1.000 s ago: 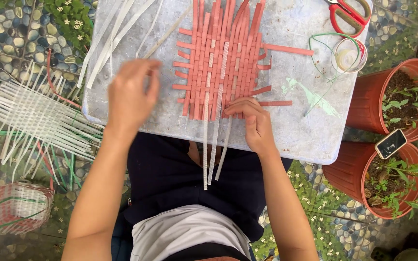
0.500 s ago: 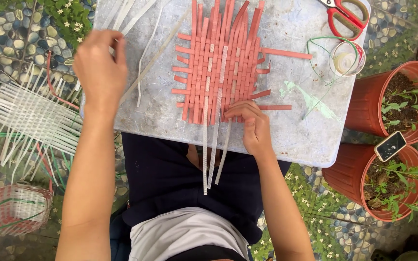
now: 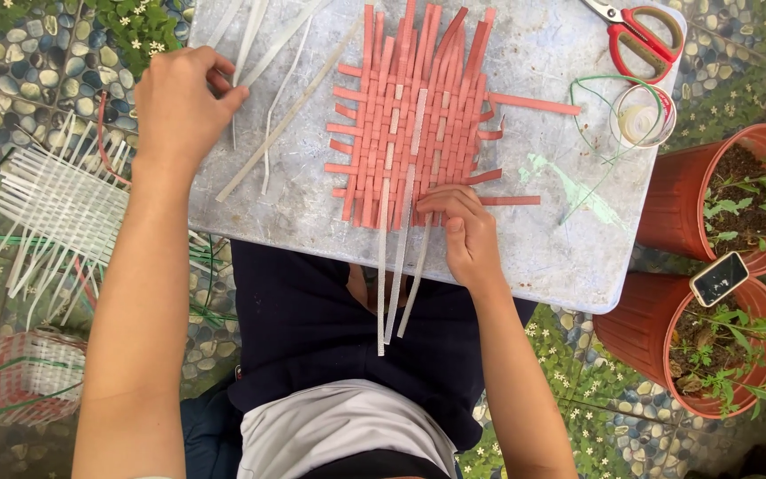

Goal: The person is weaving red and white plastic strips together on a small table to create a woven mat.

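A woven mat of red strips (image 3: 410, 115) with a few white strips lies on a grey board (image 3: 543, 239) across my lap. My right hand (image 3: 463, 232) presses on the mat's near edge, fingers curled against the red strips where white strips (image 3: 396, 275) hang over the board's edge. My left hand (image 3: 179, 102) is at the board's far left corner, fingers closed around one of the loose white strips (image 3: 268, 106) lying there.
Red-handled scissors (image 3: 640, 40) and a roll of tape with green cord (image 3: 640, 120) lie at the board's right. Two orange plant pots (image 3: 738, 204) stand to the right, a phone (image 3: 720, 278) on one. A white woven mat (image 3: 59, 208) and a small basket (image 3: 33, 377) lie on the pebble floor.
My left hand has moved up and left, from the board's near left edge to the loose white strips. My right hand has stayed on the mat's near edge.
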